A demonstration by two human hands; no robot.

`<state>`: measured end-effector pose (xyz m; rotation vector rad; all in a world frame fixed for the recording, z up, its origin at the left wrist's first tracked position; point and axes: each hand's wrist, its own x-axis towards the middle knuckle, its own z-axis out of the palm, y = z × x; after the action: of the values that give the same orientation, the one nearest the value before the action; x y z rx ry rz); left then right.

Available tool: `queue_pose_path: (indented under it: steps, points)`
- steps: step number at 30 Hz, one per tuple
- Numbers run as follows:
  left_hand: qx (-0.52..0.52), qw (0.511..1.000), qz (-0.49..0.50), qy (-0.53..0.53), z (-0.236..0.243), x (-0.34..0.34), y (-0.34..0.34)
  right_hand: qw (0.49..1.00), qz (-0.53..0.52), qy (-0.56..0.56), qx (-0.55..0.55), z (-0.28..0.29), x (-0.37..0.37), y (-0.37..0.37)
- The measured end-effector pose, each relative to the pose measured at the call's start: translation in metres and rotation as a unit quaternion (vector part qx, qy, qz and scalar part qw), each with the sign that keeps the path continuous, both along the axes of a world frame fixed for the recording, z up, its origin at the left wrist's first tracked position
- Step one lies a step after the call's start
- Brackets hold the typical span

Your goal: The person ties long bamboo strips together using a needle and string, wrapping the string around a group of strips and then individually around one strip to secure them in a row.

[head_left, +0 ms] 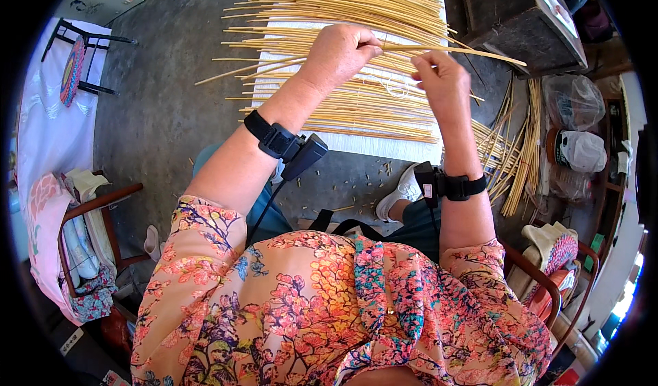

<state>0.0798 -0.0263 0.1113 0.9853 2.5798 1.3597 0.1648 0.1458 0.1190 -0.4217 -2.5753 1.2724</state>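
Rows of thin straw-coloured sticks (356,5) lie side by side across a white table (411,151), their ends reaching past its left edge. My left hand (346,49) is closed over the middle of the rows, its thumb and forefinger pinching a stick (473,50) that runs out to the right beyond the table. Just right of it, my right hand (442,83) is closed, thumb against forefinger, below that stick. What its fingers hold, if anything, is too small to make out. Between the hands a loop of white thread (397,88) rests on the sticks.
More loose sticks (524,153) lie on the floor right of the table. A dark wooden cabinet (528,33) stands at the far right. Small cut pieces (370,177) litter the floor near my shoe (401,194). Armchairs flank me, and a stool (74,70) is far left.
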Motion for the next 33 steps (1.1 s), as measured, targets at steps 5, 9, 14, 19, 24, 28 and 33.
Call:
queue_pose_path:
  steps: [5, 9, 14, 19, 24, 28, 33]
  points:
    - [0.023, 0.996, 0.001, 0.089, -0.01, -0.002, 0.004, 0.94, 0.047, 0.235, 0.242, 0.009, -0.006, -0.008]
    - [0.035, 0.986, -0.026, 0.161, -0.014, 0.001, 0.013, 0.939, 0.095, 0.197, 0.265, -0.006, -0.012, -0.012]
    - [0.021, 0.987, -0.016, 0.157, -0.01, 0.0, 0.011, 0.959, 0.11, 0.215, 0.147, -0.004, -0.019, -0.015]
    - [0.044, 0.99, -0.01, 0.135, -0.01, -0.003, 0.01, 0.949, 0.11, 0.23, 0.186, -0.007, -0.026, -0.015]
    - [0.087, 0.988, -0.02, 0.125, -0.012, -0.005, 0.015, 0.921, 0.078, 0.322, 0.206, 0.0, -0.028, -0.016]
    - [0.0, 0.991, -0.035, 0.129, -0.038, -0.009, 0.021, 0.914, 0.035, 0.4, -0.057, 0.032, -0.027, -0.012]
    - [0.013, 0.99, -0.011, 0.137, -0.037, -0.019, 0.021, 0.911, 0.103, 0.278, -0.288, 0.041, -0.019, -0.008]
